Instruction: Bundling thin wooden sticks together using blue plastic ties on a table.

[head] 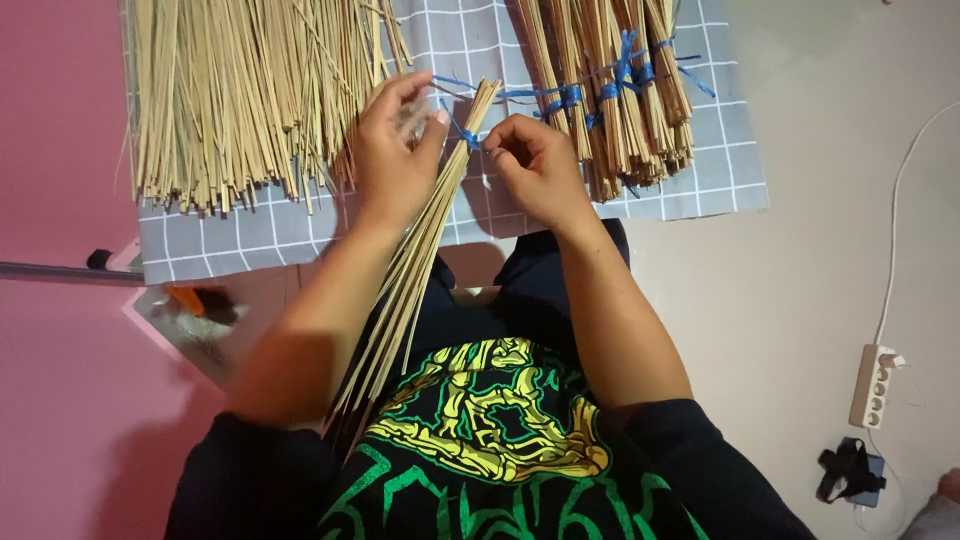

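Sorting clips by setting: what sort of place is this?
Probably a home floor used for craft work: a grey checked cloth spread on the floor, loose sticks, tied bundles, and a power strip by the wall.

The loose sticks and the tied bundles run off the top edge, so their far ends are unseen. The lower end of the held bundle vanishes under the left forearm. The left hand covers part of the blue string; whether it is knotted cannot be told. The orange thing beneath the cloth is mostly hidden.
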